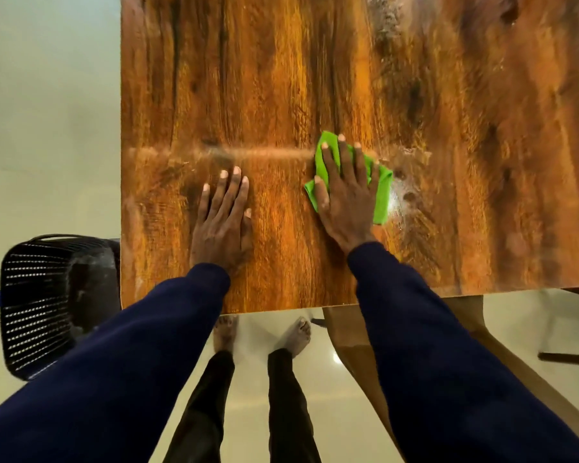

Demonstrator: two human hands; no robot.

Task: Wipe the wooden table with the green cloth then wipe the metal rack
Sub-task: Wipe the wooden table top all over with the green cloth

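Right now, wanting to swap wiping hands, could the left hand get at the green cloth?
Probably yes: the left hand lies flat on the table, bare wood between it and the cloth, though the right hand presses on it.

1. Left hand (223, 217) lies palm down on the table (264, 78), fingers straight and close together, pointing away from the body.
2. Right hand (346, 198) presses flat on the green cloth (381, 198), fingers spread.
3. Both arms (432, 345) reach forward in dark blue sleeves (131, 345).

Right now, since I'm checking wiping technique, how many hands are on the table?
2: left hand flat on the wooden table, right hand pressing the green cloth beside it.
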